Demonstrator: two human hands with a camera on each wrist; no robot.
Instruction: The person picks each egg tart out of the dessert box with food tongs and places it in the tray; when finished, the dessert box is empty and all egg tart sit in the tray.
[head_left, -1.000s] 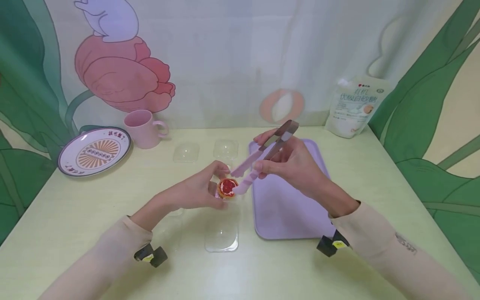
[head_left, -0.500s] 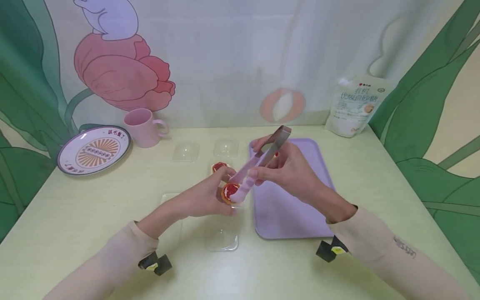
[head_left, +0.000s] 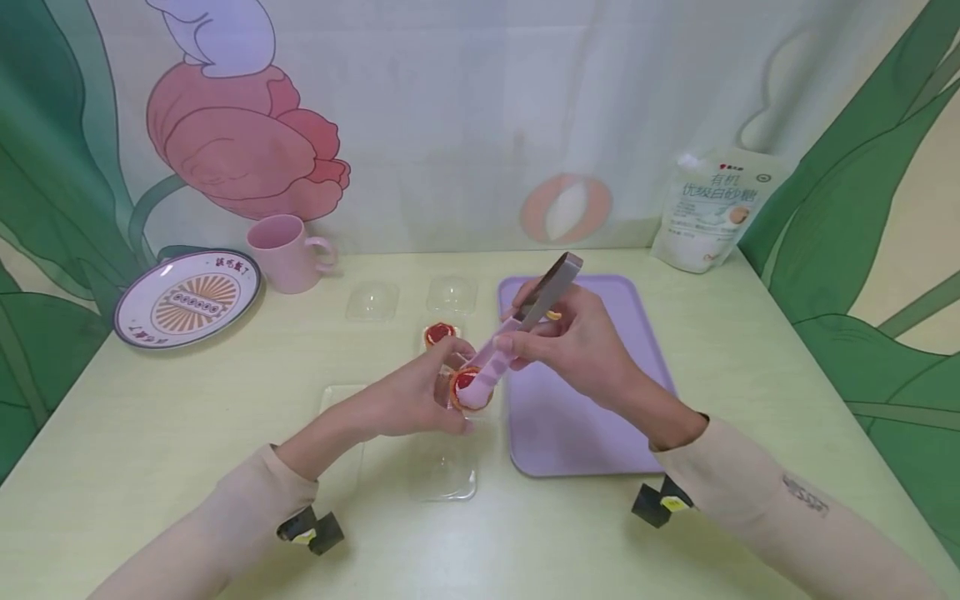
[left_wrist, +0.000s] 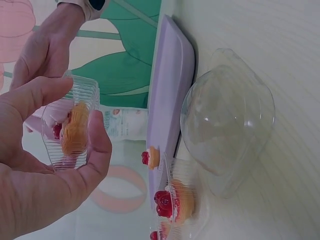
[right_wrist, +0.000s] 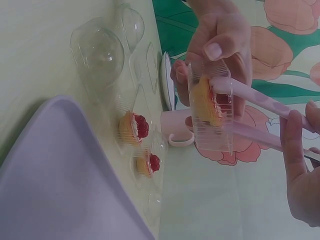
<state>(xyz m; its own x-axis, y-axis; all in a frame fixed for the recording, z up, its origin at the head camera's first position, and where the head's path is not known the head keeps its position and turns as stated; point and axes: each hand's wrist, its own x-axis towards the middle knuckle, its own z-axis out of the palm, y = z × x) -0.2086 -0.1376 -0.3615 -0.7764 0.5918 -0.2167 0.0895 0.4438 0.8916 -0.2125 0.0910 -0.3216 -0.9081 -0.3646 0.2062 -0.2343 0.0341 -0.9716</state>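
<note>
My left hand grips a clear ribbed plastic box by its sides, with thumb and fingers curled round it, above the table. A small tart with red fruit and cream topping is inside, tilted on its side in the wrist views. My right hand pinches metal tongs with pink tips. Those tips reach into the box at the tart; whether they press on it I cannot tell. A second boxed tart stands just behind the left hand.
A purple tray lies under the right hand, a small tart by its edge. Clear domed containers and an open one are on the table. Behind are a plate, pink mug and sugar pouch.
The left hand and box have moved slightly toward me and right, uncovering the boxed tart behind. The tongs' arms have drawn closer together, and the right hand has shifted slightly left.
</note>
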